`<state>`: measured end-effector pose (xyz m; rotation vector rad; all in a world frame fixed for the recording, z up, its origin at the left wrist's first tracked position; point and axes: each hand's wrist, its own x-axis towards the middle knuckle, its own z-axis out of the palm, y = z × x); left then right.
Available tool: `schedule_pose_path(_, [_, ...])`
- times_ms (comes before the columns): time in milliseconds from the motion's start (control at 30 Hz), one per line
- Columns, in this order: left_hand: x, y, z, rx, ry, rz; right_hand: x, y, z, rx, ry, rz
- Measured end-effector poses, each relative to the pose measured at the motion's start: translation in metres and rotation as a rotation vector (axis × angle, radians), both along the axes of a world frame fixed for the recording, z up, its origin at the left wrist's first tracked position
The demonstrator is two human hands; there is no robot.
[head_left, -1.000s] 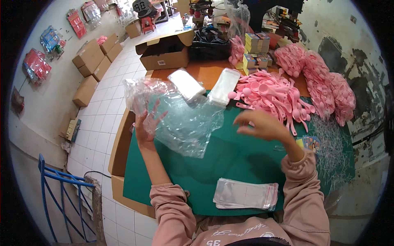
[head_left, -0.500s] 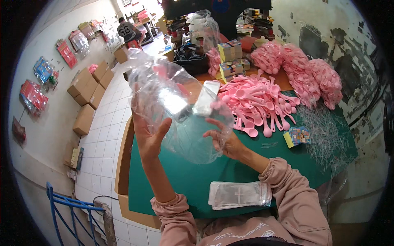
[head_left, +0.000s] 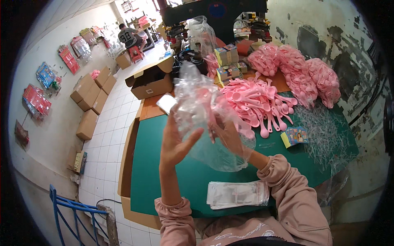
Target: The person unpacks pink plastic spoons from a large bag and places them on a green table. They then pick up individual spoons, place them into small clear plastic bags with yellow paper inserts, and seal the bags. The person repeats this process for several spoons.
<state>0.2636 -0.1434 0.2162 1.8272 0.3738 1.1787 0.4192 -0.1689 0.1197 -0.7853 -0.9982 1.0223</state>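
A large clear plastic bag (head_left: 197,102) is lifted above the green table (head_left: 152,164). My left hand (head_left: 176,141) presses flat against its left side, fingers spread. My right hand (head_left: 230,135) is inside or behind the film, gripping it, seen through the plastic. A heap of pink plastic spoons (head_left: 258,102) lies just beyond the bag. A stack of small flat clear packets (head_left: 238,193) rests near the table's front edge, by my right elbow.
Bags of pink pieces (head_left: 303,71) sit at the back right, a litter of thin clear strips (head_left: 324,135) on the right, a small printed card box (head_left: 296,135) beside them. An open cardboard box (head_left: 150,82) stands beyond the table. Cartons (head_left: 88,106) line the left wall. A person (head_left: 129,37) sits far off. Blue metal frame (head_left: 78,213) lower left.
The clear bag has come up off the table and is now held upright between both hands. My right hand went from the spoon heap into the bag.
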Motion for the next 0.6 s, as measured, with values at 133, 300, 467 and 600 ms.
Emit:
schedule_pose_path(133, [-0.022,0.037,-0.005,-0.111,-0.33,0.355,0.026,0.006,0.023,-0.037,-0.268,0.126])
schedule_pose_path(300, [-0.111,0.106,-0.109,-0.334,-0.558,0.979,0.098,0.064,0.06,0.009,-0.815,-0.248])
schedule_pose_path(467, [-0.152,0.124,-0.195,-0.516,-0.673,1.121,0.124,0.168,0.171,0.48,-0.974,-1.118])
schedule_pose_path(600, [-0.155,0.124,-0.191,-0.59,-0.687,1.178,0.16,0.259,0.206,0.586,-1.116,-1.267])
